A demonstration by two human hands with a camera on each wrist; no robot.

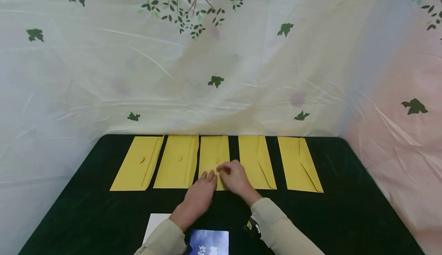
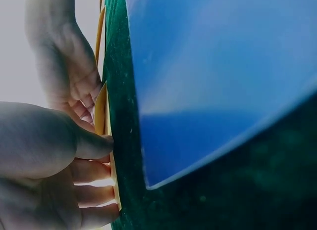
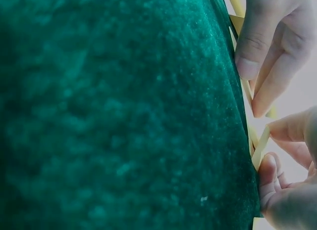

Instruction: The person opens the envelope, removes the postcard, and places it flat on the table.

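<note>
In the head view, a yellow envelope (image 1: 211, 147) lies in the middle of a row, with both hands at its near end. My left hand (image 1: 201, 193) rests there with its fingers extended; the left wrist view shows its thumb (image 2: 94, 145) at the envelope's edge. On the other side, my right hand (image 1: 236, 178) has curled fingers. The right wrist view shows its thumb (image 3: 268, 173) and index finger pinching a raised yellow flap (image 3: 261, 148) of this envelope. Part of the envelope's near end is hidden beneath the hands.
More yellow envelopes (image 1: 177, 163) lie on both sides along the far edge of the dark green table (image 1: 103, 220). Nearer me are a blue printed card (image 1: 208, 239) and a white sheet (image 1: 157, 222). A patterned curtain (image 1: 172, 74) hangs behind.
</note>
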